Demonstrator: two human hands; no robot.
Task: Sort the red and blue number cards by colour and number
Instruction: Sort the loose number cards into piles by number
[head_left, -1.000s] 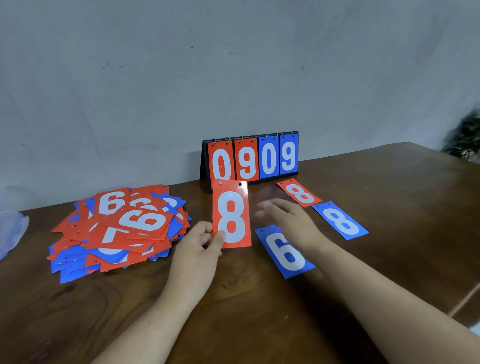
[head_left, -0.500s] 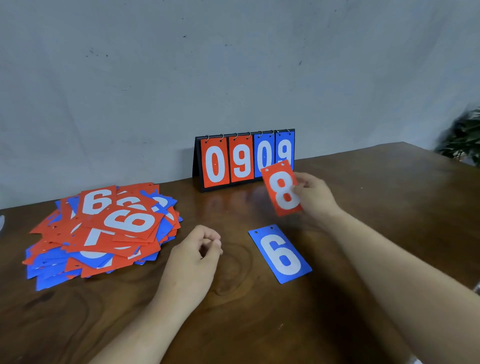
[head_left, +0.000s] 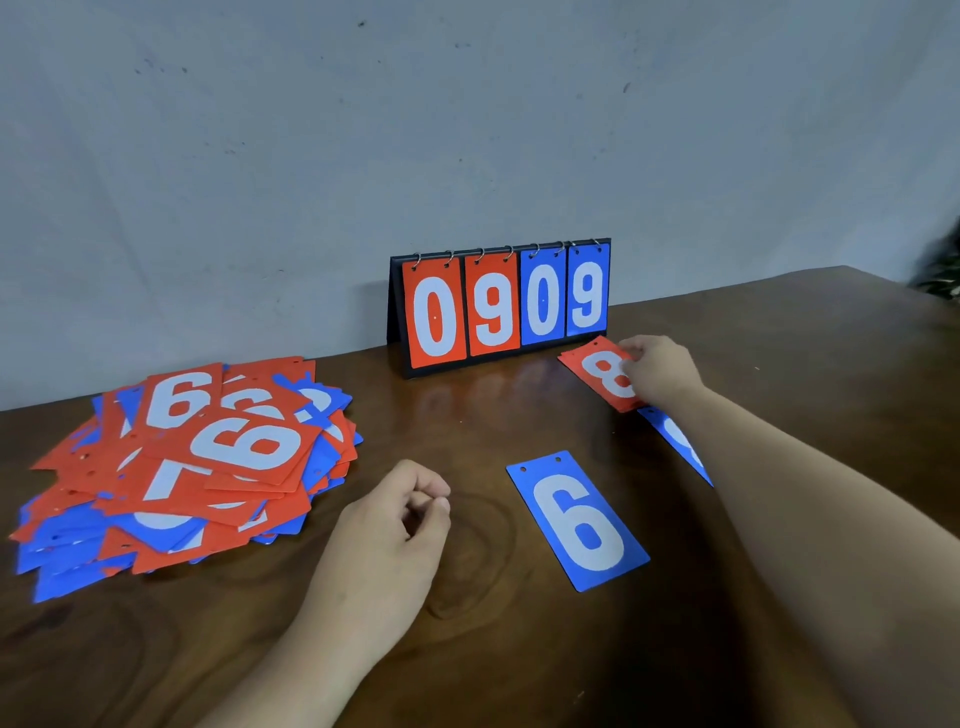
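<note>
A loose heap of red and blue number cards (head_left: 192, 467) lies at the left of the wooden table (head_left: 493, 649). My right hand (head_left: 660, 371) holds a red 8 card (head_left: 597, 371) low over the table, just right of the scoreboard. A blue card (head_left: 675, 441) lies beside it, mostly hidden by my right forearm. Nearer me a blue 6 card (head_left: 576, 519) lies flat. My left hand (head_left: 395, 525) rests on the table between the heap and the blue 6, fingers curled and holding nothing.
A black flip scoreboard (head_left: 501, 306) stands at the back by the wall, showing red 0 and 9 and blue 0 and 9. A dark plant (head_left: 943, 270) shows at the far right edge.
The red 8 passed from my left hand to my right hand, which carried it right and lowered it beside the scoreboard. My left hand let go and curled on the table.
</note>
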